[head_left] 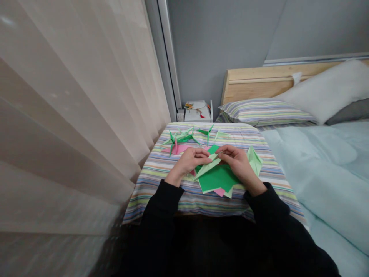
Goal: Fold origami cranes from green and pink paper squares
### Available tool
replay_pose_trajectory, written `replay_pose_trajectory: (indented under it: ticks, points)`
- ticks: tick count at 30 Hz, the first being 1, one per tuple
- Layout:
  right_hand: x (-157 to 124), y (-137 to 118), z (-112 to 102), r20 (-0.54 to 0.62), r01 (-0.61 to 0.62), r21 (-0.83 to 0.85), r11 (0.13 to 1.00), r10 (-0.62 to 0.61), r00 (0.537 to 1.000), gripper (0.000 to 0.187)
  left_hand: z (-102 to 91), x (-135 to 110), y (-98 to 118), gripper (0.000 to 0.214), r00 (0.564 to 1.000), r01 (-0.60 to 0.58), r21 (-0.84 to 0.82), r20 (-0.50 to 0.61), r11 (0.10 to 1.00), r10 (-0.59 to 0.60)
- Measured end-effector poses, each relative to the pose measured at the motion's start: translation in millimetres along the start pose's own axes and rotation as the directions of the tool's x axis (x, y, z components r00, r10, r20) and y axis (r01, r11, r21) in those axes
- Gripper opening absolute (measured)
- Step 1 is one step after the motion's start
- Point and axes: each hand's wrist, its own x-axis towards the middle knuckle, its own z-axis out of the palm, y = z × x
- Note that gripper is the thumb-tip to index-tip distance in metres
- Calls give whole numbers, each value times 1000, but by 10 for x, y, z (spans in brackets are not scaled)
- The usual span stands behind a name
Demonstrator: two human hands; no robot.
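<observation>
Between my hands is a narrow, partly folded piece of light green paper [208, 167], slanting up to the right. My left hand [193, 161] pinches it from the left, thumb and fingers closed on it. My right hand [234, 158] grips its upper right end with the fingertips, which partly hide that end. Under the hands lies a stack of paper sheets [217, 179], dark green on top, with pink and light green corners sticking out below. To the right of my right hand stands a light green folded paper piece [255, 161].
Several folded green pieces [184, 136] and a pink folded piece [176, 147] lie toward the table's far left. The table has a striped cloth [152, 184]. A curtain [86, 96] hangs at left; a bed with a pale blue quilt [325, 173] is at right.
</observation>
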Motion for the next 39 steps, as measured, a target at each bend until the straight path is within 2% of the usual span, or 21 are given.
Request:
replay_pose_trajectory:
  ticks: [5,10,14,32,37,39]
  points:
    - [-3,-25,18,-60,-46,68,997,50,997,26,29,-5,35,32,1000,-10,-36,-25,999,10]
    - [-3,-27,23,-9,-78,114,990,79,997,35,34,-19,47,33,999,-5,-40,-54,999,2]
    - [5,-11,30,42,-96,91,991,93,995,33,36,-25,52,35,999,-14,-35,-52,999,12]
    - [26,21,43,-7,-72,74,995,73,997,33,33,-57,52,37,997,-54,-19,-50,998,53]
    - [0,-14,43,-20,18,48,999,-17,1000,46,48,-54,21,43,994,-80,-67,-80,995,75]
    - [-8,-31,44,7,69,-39,997,-69,998,37,53,-46,10,39,993,-105,-47,-65,993,102]
